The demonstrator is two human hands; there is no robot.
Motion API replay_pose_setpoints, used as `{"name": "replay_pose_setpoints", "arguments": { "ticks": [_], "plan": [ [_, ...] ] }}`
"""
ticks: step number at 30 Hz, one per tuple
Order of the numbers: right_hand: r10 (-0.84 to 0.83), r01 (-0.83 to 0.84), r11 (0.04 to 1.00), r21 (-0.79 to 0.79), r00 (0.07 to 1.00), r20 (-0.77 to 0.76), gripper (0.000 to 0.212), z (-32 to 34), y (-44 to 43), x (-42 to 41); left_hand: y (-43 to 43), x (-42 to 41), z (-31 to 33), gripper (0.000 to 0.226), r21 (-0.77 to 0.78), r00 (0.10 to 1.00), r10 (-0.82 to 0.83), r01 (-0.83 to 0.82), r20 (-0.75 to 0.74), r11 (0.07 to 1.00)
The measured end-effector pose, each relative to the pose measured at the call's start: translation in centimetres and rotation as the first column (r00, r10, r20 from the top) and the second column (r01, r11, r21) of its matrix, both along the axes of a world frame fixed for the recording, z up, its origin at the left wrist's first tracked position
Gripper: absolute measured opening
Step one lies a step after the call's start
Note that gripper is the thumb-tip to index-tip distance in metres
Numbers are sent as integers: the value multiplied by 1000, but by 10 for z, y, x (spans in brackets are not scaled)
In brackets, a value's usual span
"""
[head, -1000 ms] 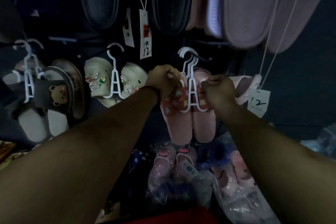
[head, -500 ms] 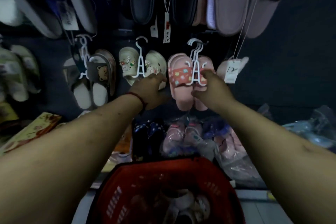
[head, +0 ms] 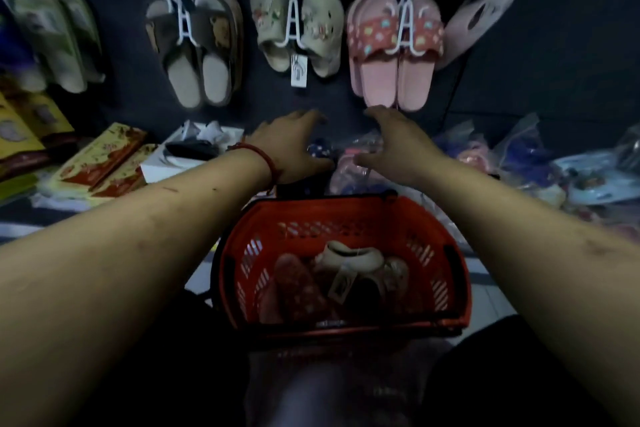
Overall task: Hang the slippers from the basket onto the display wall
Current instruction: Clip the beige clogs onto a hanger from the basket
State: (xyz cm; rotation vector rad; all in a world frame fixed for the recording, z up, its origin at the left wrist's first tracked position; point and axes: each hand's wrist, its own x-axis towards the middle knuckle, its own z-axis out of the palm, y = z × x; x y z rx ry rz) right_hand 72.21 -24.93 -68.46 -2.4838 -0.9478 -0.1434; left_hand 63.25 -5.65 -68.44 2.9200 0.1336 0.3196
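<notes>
Both empty: left grip (head: 294, 146) and right grip (head: 394, 142) have fingers loosely spread and hold nothing, just below the pink slippers (head: 394, 55). These hang from a white hanger (head: 405, 10) on the display wall (head: 554, 45), so that pair reads as done. Below, the red basket (head: 346, 208) holds a cream slipper (head: 349, 256) and reddish ones (head: 298, 284). More hanging left, I judge.

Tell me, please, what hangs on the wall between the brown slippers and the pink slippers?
In the head view, beige clogs on a white hanger hang between the brown slippers and the pink slippers.
</notes>
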Motion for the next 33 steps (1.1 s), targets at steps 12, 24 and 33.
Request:
{"name": "replay_pose_setpoints", "arguments": {
  "ticks": [12, 24, 33],
  "plan": [
    [41, -74, 970, -233, 989, -146, 82, -95, -20, -8, 2, -29, -99, 82, 21, 981, 5, -1, -196, 1000],
    [15, -203, 883, -423, 913, -407, 45, -207, -7, 9, -7, -8, -208, 77, -57, 826, -100, 82, -555, 995],
    [-9, -197, 850, -488, 922, -387, 64, -257, -21, 44, 21, -6, -300, 66, -47, 553, -95, 101, -828, 994]
  ]
}}
